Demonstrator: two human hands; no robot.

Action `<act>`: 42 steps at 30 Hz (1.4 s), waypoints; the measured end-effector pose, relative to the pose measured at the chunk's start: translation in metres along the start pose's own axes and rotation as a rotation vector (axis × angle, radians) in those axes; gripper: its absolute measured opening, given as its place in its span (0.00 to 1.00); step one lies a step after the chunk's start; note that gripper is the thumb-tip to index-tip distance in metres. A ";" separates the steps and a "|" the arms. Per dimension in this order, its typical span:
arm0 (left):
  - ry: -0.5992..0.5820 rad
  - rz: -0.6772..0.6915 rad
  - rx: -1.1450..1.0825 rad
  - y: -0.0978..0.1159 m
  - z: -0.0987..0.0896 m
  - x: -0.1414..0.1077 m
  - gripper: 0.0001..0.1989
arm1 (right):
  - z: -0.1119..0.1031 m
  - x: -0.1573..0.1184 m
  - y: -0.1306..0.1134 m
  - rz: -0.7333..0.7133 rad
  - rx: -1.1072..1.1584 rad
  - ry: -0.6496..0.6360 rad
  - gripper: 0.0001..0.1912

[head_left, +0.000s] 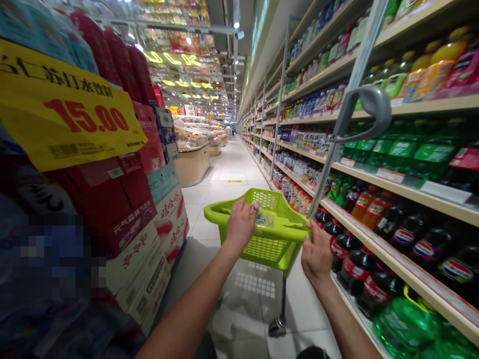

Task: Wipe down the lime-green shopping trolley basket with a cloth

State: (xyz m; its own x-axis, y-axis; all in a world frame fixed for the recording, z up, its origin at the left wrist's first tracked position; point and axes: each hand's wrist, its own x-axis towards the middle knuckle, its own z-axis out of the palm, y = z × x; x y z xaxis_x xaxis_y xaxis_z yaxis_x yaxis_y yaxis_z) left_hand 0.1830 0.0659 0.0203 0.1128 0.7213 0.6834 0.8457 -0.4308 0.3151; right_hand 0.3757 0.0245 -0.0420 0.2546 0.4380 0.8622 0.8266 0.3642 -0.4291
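Note:
A lime-green shopping cart (269,248) with a perforated plastic basket stands ahead of me in the aisle. My left hand (240,225) is closed over the near rim of the cart, left of centre. On the cart's right handle corner is my right hand (317,252), its fingers bent around the edge. By my left fingertips shows a small, pale, crumpled-looking item (256,208); I cannot make out what it is or whether the fingers touch it. A small label panel (265,220) is set in the cart's near side.
Shelves of bottled drinks (407,149) line the right side, with a grey loop-shaped fixture (364,114) jutting out. Stacked drink cartons (130,199) and a yellow price sign (75,109) crowd the left. A tiled aisle (235,154) runs ahead past round display stands (192,162).

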 end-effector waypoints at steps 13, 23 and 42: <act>0.011 0.378 -0.004 0.015 0.013 -0.016 0.09 | -0.013 0.000 -0.010 0.144 0.115 -0.013 0.23; -0.082 0.444 -0.067 0.063 0.031 -0.029 0.10 | -0.004 0.010 -0.016 0.132 0.109 -0.070 0.24; -0.018 0.413 -0.036 0.015 0.006 -0.028 0.11 | 0.004 -0.010 -0.006 -0.293 0.035 -0.087 0.15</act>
State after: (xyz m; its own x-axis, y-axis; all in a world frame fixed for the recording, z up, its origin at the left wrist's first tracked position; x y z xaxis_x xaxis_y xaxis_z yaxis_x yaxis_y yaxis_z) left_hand 0.1959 0.0429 0.0022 0.4481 0.4932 0.7456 0.7085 -0.7046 0.0403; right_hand 0.3665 0.0212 -0.0497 -0.0368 0.3782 0.9250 0.8405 0.5125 -0.1760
